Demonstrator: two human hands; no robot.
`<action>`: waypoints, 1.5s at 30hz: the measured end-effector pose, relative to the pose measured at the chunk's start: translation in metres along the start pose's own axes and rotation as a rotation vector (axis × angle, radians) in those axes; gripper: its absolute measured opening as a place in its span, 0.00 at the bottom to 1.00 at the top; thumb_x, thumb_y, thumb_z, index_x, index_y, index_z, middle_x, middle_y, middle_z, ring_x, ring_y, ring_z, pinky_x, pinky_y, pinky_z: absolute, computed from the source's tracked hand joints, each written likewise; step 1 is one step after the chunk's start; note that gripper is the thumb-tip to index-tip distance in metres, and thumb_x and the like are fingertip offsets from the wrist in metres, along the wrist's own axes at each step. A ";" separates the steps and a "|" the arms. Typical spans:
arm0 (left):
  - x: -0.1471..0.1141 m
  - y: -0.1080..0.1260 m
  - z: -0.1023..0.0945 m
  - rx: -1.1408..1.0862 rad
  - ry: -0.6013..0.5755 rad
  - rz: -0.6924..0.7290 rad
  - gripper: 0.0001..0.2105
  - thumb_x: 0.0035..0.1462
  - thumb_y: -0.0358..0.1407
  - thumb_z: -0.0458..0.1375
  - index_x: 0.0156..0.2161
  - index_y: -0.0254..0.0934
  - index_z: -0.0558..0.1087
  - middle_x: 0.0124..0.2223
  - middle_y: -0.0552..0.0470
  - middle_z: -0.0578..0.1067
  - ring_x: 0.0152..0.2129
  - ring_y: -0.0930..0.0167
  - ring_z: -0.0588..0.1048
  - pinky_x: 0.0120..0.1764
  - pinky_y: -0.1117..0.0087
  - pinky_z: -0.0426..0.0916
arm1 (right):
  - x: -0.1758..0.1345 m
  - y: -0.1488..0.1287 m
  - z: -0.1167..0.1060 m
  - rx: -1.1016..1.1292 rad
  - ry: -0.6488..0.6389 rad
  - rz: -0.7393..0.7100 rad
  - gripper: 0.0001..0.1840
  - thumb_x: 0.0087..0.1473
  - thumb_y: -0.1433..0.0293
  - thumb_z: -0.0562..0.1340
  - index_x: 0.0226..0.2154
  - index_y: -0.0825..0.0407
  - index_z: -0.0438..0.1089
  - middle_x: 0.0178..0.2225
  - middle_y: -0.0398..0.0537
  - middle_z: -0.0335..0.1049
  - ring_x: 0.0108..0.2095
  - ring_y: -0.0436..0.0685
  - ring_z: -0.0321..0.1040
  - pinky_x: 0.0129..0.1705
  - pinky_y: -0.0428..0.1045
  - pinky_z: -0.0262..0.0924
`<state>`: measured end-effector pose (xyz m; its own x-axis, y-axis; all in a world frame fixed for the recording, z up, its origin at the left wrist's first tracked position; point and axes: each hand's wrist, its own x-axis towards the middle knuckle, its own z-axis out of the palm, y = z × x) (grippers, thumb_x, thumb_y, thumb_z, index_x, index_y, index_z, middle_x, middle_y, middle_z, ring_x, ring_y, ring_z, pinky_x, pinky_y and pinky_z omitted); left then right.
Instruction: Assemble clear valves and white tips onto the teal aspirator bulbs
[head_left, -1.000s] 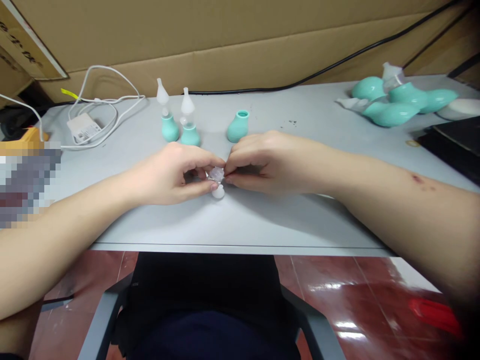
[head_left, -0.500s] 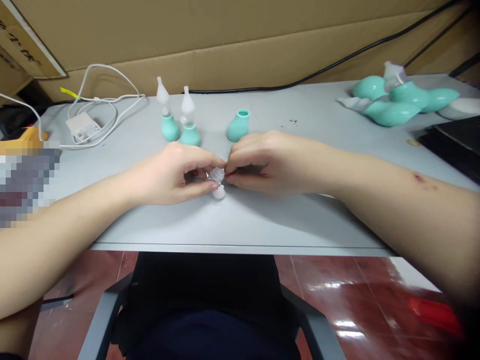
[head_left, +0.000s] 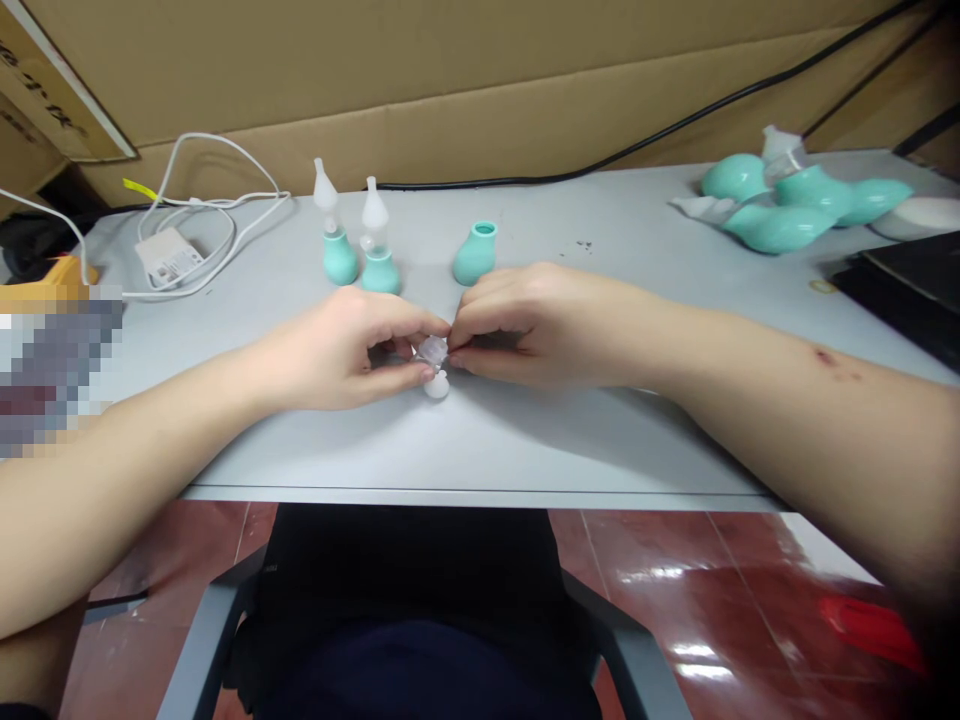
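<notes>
Near the front of the table, my left hand point(head_left: 360, 350) grips a small clear plastic piece point(head_left: 433, 350) between thumb and fingers. A small white rounded part point(head_left: 436, 385) shows just below it, by the left thumb. My right hand point(head_left: 517, 325) is closed in a pinch at the right edge of the clear piece; what lies between its fingertips is hidden. Behind the hands stand two teal rubber bulbs point(head_left: 381, 271) fitted with clear necks and white pointed tips point(head_left: 375, 208). An uncapped teal bulb point(head_left: 475, 255) leans slightly, its round mouth facing up, behind my right hand.
More teal bulbs point(head_left: 780, 222) with clear and white nozzles are heaped at the back right. A black flat object point(head_left: 911, 290) lies at the right edge. On the left are a white adapter point(head_left: 171, 257) with looped cable and a yellow object point(head_left: 56, 284). Cardboard point(head_left: 480, 90) lines the back.
Both hands stay at the same spot with the same grip on the small clear piece. The view has shifted very slightly; nothing else has visibly moved.
</notes>
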<state>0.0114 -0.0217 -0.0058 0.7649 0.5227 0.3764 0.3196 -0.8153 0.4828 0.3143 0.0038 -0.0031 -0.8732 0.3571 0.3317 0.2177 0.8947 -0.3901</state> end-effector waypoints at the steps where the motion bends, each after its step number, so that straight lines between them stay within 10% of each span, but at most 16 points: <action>1: 0.000 0.000 0.000 0.001 0.001 -0.003 0.13 0.72 0.35 0.70 0.57 0.42 0.93 0.44 0.49 0.93 0.35 0.67 0.88 0.40 0.70 0.81 | 0.000 0.000 0.000 0.001 0.003 -0.001 0.11 0.79 0.71 0.67 0.42 0.48 0.85 0.36 0.46 0.86 0.37 0.56 0.76 0.43 0.54 0.66; 45: -0.003 -0.001 -0.001 0.020 0.001 0.023 0.13 0.74 0.34 0.69 0.59 0.41 0.91 0.45 0.51 0.93 0.37 0.68 0.89 0.43 0.70 0.83 | -0.002 -0.004 -0.004 -0.055 -0.031 0.007 0.13 0.81 0.76 0.67 0.44 0.51 0.87 0.37 0.47 0.85 0.39 0.56 0.76 0.45 0.55 0.66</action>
<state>0.0083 -0.0218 -0.0067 0.7716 0.5040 0.3881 0.3128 -0.8319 0.4583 0.3171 0.0008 0.0008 -0.8844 0.3555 0.3024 0.2467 0.9061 -0.3438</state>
